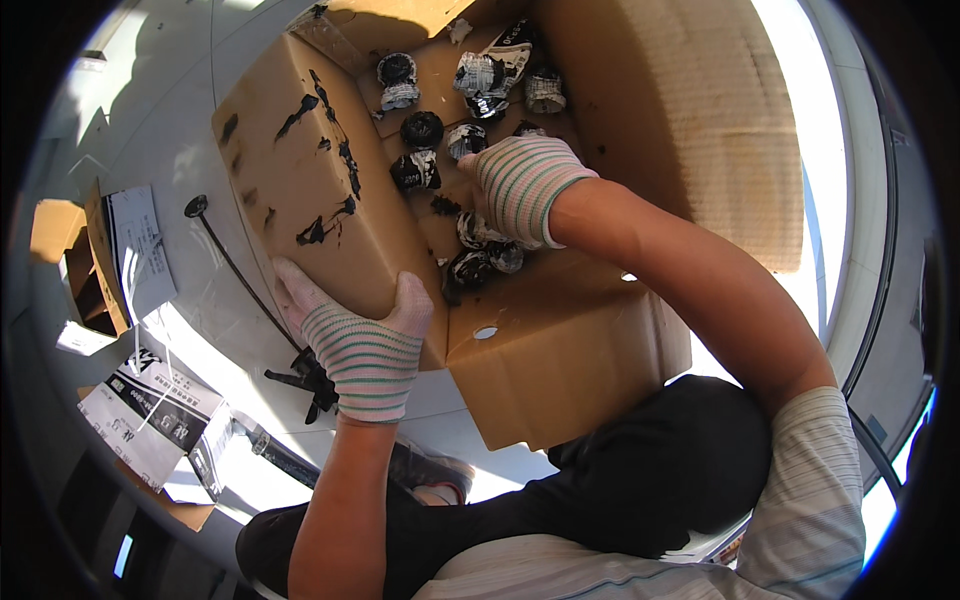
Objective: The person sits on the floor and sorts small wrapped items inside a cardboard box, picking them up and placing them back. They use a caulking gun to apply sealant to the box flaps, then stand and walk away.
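My left hand, in a striped knit glove, grips the near end of the left flap of a large open cardboard box. Its thumb and fingers lie on either side of the flap, which carries black smears. My right hand, gloved the same way, reaches into the box with its fingers curled downward. Next to its fingertips is a crumpled, black-smeared silver wrapper; whether the hand holds anything is hidden. Several more crumpled wrappers lie on the box bottom, among them one black-and-white wrapper to the left.
On the floor left of the box lies a black caulking gun with a long rod. Farther left are a small open carton and a white printed carton. My black-trousered knee is close to the box's near side.
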Action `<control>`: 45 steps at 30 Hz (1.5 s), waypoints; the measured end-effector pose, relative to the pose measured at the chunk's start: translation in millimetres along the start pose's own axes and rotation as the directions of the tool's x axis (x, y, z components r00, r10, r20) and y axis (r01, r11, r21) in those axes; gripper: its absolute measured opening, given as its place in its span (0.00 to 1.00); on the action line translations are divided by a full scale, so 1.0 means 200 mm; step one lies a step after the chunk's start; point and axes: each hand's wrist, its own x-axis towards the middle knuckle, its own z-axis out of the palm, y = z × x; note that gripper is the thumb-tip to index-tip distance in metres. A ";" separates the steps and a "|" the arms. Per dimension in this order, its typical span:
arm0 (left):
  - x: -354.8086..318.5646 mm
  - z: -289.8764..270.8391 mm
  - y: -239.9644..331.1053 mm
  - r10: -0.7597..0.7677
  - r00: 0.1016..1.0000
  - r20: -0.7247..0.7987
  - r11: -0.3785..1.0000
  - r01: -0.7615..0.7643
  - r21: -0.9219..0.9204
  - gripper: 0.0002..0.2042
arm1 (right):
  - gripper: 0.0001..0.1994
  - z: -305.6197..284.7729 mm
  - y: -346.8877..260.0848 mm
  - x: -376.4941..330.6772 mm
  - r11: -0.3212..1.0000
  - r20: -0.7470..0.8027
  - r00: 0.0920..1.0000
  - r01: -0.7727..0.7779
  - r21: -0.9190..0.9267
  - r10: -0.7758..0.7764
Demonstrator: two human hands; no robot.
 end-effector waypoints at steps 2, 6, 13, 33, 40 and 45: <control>0.00 0.01 -0.01 0.015 1.000 -0.010 1.000 -0.015 0.002 0.55 | 0.14 0.06 0.01 0.05 0.990 0.052 0.999 -0.019 0.139 0.012; -0.01 0.01 -0.02 0.032 0.999 -0.017 0.999 -0.033 -0.018 0.55 | 0.18 0.12 0.02 0.13 0.968 0.057 0.997 0.033 0.247 -0.049; -0.01 0.00 -0.02 0.031 0.999 -0.016 0.999 -0.031 -0.038 0.55 | 0.24 0.21 0.01 0.19 0.761 0.000 0.999 -0.041 0.647 0.053; -0.02 0.01 -0.04 0.040 0.999 0.021 0.987 -0.036 -0.157 0.53 | 0.36 0.21 -0.14 0.00 0.814 0.012 0.999 0.017 0.580 -0.030; -0.02 0.00 -0.05 0.014 0.999 0.042 0.987 -0.007 -0.162 0.52 | 0.37 0.18 -0.17 -0.01 0.814 0.059 0.994 0.040 0.580 -0.091; -0.02 0.00 -0.05 0.028 0.999 0.035 0.992 -0.024 -0.126 0.52 | 0.37 0.20 -0.17 -0.01 0.813 0.050 0.995 0.044 0.580 -0.089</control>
